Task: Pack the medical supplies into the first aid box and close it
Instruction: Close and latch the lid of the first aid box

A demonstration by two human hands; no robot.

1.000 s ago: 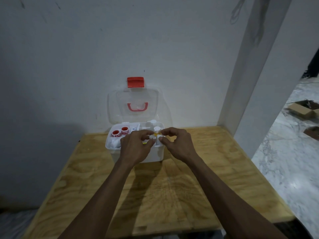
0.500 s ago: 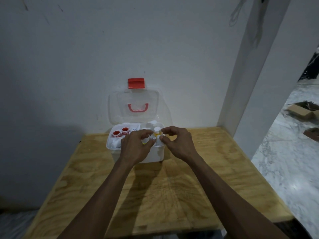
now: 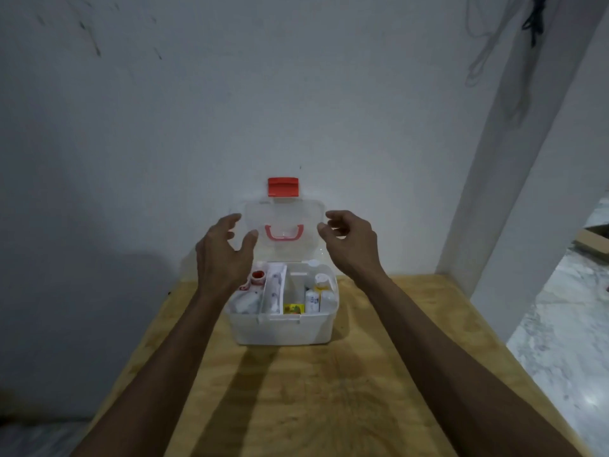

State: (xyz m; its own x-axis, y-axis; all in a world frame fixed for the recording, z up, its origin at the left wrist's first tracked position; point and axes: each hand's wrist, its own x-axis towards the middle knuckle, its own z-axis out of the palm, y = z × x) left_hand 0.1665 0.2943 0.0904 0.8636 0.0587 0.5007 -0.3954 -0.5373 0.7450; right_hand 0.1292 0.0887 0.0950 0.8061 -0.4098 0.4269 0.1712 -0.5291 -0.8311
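Both hands, left (image 3: 220, 255) and right (image 3: 350, 240), hover spread and empty beside the lid (image 3: 283, 225); best grip both edges evenly and lower it squarely onto the box (image 3: 283, 328).

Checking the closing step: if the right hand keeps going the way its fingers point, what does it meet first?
Most likely the right edge of the open clear lid. The right hand is open, its fingers curled toward it, nothing visible between. Depth is unclear, so whether it already touches cannot be told.
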